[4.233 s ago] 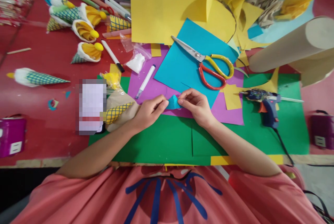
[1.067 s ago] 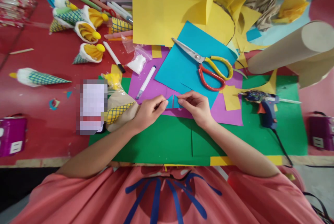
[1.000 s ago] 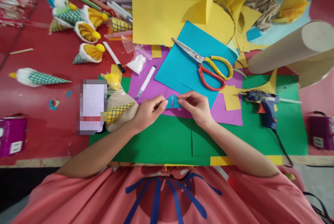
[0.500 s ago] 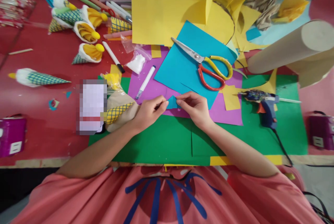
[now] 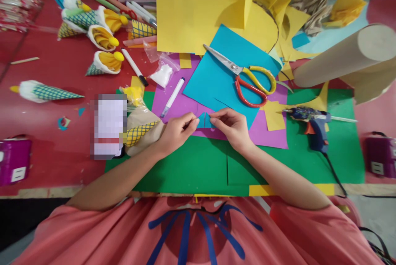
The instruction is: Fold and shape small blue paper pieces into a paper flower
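A small folded piece of blue paper [image 5: 204, 121] sits between my two hands, just above the purple sheet [image 5: 179, 104]. My left hand [image 5: 176, 132] pinches its left edge with thumb and fingers pressed together. My right hand [image 5: 232, 127] pinches its right edge the same way. The piece shows two small pointed folds. Both hands hover over the boundary of the purple sheet and the green sheet [image 5: 198, 166].
Scissors [image 5: 247, 77] lie on a large blue sheet [image 5: 216, 75]. A glue gun [image 5: 309, 123] rests at right, its cord trailing off the table. A white marker [image 5: 172, 97], a brown paper cone [image 5: 140, 129], several finished paper cones [image 5: 102, 38], yellow sheets [image 5: 192, 13] and a cardboard roll [image 5: 340, 57] surround the hands.
The blue piece has been worked slightly between my fingers, its folds opening and closing a little. Both hands have stayed in the same place.
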Available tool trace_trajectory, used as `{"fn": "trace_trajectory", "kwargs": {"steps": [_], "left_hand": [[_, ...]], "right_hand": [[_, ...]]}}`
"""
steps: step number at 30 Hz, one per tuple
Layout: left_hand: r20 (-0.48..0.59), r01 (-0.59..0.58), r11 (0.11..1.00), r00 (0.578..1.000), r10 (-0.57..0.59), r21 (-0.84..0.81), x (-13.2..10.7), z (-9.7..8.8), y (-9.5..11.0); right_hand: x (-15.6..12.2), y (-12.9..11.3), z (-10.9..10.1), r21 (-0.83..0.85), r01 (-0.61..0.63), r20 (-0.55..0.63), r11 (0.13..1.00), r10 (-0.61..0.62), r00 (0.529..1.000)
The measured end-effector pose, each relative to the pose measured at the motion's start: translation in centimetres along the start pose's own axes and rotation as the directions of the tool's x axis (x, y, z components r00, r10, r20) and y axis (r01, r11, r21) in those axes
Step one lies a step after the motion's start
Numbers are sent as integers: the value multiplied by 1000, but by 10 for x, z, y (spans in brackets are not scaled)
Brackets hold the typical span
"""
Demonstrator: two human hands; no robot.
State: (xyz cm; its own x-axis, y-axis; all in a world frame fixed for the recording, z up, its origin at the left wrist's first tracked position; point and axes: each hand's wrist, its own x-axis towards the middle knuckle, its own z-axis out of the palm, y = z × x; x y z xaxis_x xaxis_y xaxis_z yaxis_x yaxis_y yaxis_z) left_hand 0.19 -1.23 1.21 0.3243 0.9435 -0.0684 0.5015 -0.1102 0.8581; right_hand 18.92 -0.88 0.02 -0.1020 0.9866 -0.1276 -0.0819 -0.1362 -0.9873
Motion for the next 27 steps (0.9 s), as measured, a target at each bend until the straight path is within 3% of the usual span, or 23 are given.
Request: {"fn": "trace_trajectory", "kwargs": {"steps": [27], "left_hand": [[41, 19, 1000, 999, -20, 6, 0, -1, 0]], "right_hand": [[1, 1, 0, 7, 0, 30, 1000, 0, 1000]]}}
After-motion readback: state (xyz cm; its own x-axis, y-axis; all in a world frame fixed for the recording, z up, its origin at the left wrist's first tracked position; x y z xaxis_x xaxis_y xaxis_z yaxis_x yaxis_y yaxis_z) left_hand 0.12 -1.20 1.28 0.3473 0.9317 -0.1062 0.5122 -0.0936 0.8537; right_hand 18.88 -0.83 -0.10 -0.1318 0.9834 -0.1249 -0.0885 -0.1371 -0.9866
